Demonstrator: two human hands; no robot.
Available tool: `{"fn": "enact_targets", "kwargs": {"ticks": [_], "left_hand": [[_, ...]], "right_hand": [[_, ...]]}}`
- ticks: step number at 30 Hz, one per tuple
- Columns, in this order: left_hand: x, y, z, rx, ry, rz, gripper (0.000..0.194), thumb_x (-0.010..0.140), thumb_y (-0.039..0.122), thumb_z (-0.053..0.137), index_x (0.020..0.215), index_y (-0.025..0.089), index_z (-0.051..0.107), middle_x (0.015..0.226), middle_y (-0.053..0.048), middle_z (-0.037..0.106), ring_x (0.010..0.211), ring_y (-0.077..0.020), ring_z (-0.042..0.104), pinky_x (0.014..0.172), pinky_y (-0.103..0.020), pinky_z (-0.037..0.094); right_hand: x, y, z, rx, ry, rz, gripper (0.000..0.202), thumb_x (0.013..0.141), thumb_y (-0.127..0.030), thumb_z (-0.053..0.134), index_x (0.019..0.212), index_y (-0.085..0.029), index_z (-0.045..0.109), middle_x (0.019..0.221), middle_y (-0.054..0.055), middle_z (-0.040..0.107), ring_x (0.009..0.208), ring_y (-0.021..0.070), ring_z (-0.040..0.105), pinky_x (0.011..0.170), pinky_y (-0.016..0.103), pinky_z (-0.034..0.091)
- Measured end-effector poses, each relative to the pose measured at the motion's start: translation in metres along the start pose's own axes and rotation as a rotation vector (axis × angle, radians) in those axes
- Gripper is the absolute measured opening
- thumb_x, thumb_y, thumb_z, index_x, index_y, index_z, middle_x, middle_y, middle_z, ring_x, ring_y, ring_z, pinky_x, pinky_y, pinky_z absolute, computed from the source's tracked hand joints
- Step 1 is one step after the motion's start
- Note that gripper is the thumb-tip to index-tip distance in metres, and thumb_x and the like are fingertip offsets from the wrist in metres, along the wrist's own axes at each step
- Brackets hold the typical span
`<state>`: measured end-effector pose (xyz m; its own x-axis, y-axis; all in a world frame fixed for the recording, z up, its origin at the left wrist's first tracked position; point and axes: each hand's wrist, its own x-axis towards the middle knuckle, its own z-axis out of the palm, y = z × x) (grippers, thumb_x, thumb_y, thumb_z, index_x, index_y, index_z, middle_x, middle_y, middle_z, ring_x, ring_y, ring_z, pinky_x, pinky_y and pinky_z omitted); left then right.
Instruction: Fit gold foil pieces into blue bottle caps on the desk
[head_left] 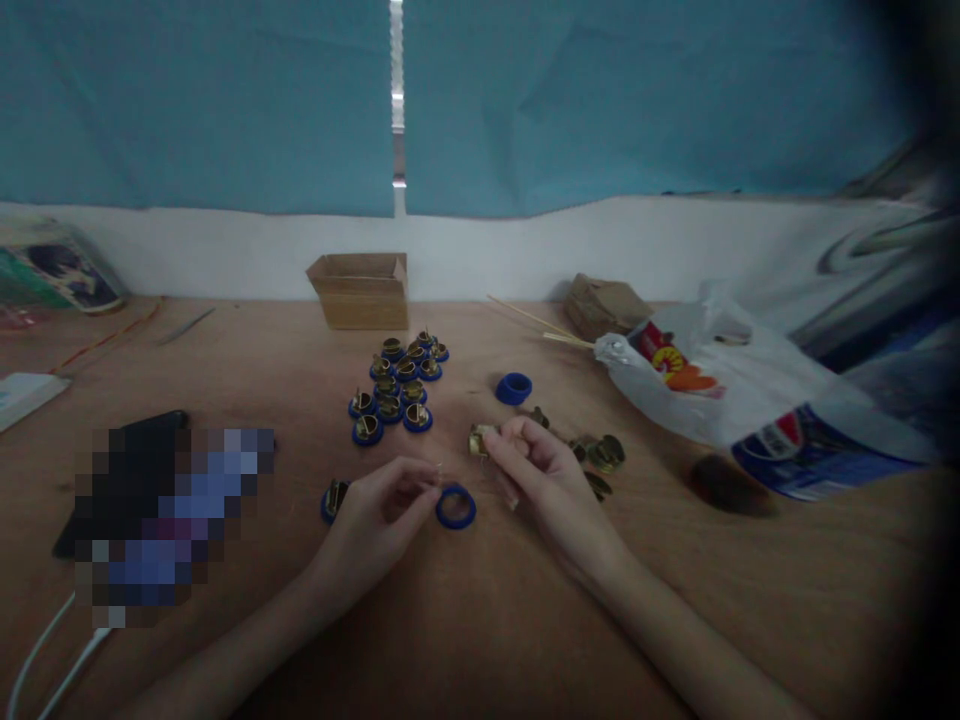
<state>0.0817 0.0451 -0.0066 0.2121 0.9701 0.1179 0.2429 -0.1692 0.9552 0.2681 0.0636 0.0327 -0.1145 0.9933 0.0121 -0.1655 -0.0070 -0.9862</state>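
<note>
My right hand pinches a small brass-coloured metal piece between thumb and fingers, just above the table. My left hand is closed, thumb and fingertips together; whatever is at the tips is too small to name. Right beside the left fingertips lies a blue ring, flat on the table. Behind the left hand, partly covered by it, sits a blue ring with a brass clip piece. Several loose brass pieces lie beyond my right hand.
Several blue rings with brass pieces stand grouped ahead. Behind them is an open cardboard box. Another blue ring lies right of the group. A plastic bag and blue Pepsi packaging are at right, a black phone at left.
</note>
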Motion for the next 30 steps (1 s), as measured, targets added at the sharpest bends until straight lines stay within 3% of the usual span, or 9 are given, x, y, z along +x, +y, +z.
{"fn": "enact_targets", "kwargs": {"ticks": [5, 9, 12, 14, 17, 21, 25, 30], "left_hand": [[-0.002, 0.000, 0.000, 0.054, 0.005, 0.029, 0.015, 0.086, 0.027, 0.062, 0.099, 0.019, 0.063, 0.090, -0.005, 0.071, 0.081, -0.0187, 0.069, 0.073, -0.032, 0.058], [-0.003, 0.005, -0.002, 0.092, 0.015, 0.163, 0.046, 0.082, 0.027, 0.068, 0.126, 0.023, 0.052, 0.117, -0.009, 0.067, 0.099, -0.0214, 0.067, 0.086, -0.035, 0.056], [-0.004, 0.006, -0.004, 0.178, -0.089, 0.295, 0.062, 0.080, 0.024, 0.070, 0.136, 0.026, 0.043, 0.130, -0.009, 0.061, 0.114, -0.0236, 0.062, 0.096, -0.037, 0.051], [-0.005, 0.004, -0.006, 0.243, -0.134, 0.364, 0.055, 0.083, 0.021, 0.067, 0.134, 0.026, 0.045, 0.126, -0.008, 0.063, 0.113, -0.0227, 0.062, 0.096, -0.036, 0.051], [-0.007, 0.002, -0.007, 0.283, -0.097, 0.392, 0.044, 0.085, 0.014, 0.061, 0.126, 0.025, 0.051, 0.115, -0.007, 0.068, 0.104, -0.0200, 0.066, 0.091, -0.032, 0.053], [-0.009, 0.004, -0.005, 0.277, -0.042, 0.381, 0.045, 0.083, 0.014, 0.065, 0.125, 0.022, 0.051, 0.112, -0.007, 0.068, 0.101, -0.0193, 0.067, 0.088, -0.030, 0.054], [-0.009, 0.004, -0.003, 0.296, -0.006, 0.430, 0.045, 0.082, 0.016, 0.067, 0.124, 0.022, 0.050, 0.111, -0.008, 0.068, 0.100, -0.0178, 0.067, 0.088, -0.029, 0.055], [-0.010, 0.002, -0.003, 0.349, -0.038, 0.518, 0.051, 0.081, 0.013, 0.066, 0.127, 0.021, 0.046, 0.117, -0.010, 0.066, 0.109, -0.0195, 0.064, 0.094, -0.031, 0.053]], "right_hand": [[-0.002, -0.004, 0.001, -0.097, 0.000, 0.003, 0.032, 0.084, -0.040, 0.066, 0.069, -0.021, 0.045, 0.050, -0.010, 0.036, 0.043, 0.0065, 0.029, 0.044, 0.023, 0.021], [-0.007, -0.002, 0.007, -0.153, -0.101, -0.031, 0.033, 0.077, -0.035, 0.072, 0.068, -0.021, 0.043, 0.056, -0.010, 0.036, 0.049, 0.0073, 0.029, 0.046, 0.023, 0.023], [-0.013, 0.005, 0.012, -0.280, -0.204, -0.034, 0.036, 0.073, -0.029, 0.075, 0.066, -0.021, 0.041, 0.057, -0.010, 0.033, 0.051, 0.0078, 0.028, 0.047, 0.023, 0.022], [-0.016, 0.009, 0.014, -0.346, -0.267, -0.026, 0.037, 0.072, -0.029, 0.077, 0.065, -0.021, 0.041, 0.058, -0.009, 0.034, 0.052, 0.0082, 0.029, 0.047, 0.023, 0.023], [-0.018, 0.009, 0.014, -0.353, -0.345, -0.025, 0.032, 0.078, -0.032, 0.073, 0.069, -0.021, 0.045, 0.062, -0.007, 0.038, 0.055, 0.0093, 0.034, 0.049, 0.024, 0.026], [-0.016, 0.000, 0.010, -0.319, -0.370, -0.003, 0.022, 0.089, -0.033, 0.058, 0.074, -0.021, 0.048, 0.064, -0.006, 0.043, 0.055, 0.0102, 0.039, 0.049, 0.024, 0.029], [-0.014, -0.006, 0.007, -0.476, -0.414, -0.088, 0.016, 0.092, -0.028, 0.052, 0.078, -0.020, 0.056, 0.065, -0.004, 0.051, 0.057, 0.0105, 0.044, 0.050, 0.023, 0.030], [-0.016, -0.004, 0.011, -0.506, -0.429, -0.112, 0.025, 0.087, -0.018, 0.050, 0.062, -0.019, 0.048, 0.062, -0.005, 0.046, 0.058, 0.0103, 0.043, 0.053, 0.024, 0.031]]}}
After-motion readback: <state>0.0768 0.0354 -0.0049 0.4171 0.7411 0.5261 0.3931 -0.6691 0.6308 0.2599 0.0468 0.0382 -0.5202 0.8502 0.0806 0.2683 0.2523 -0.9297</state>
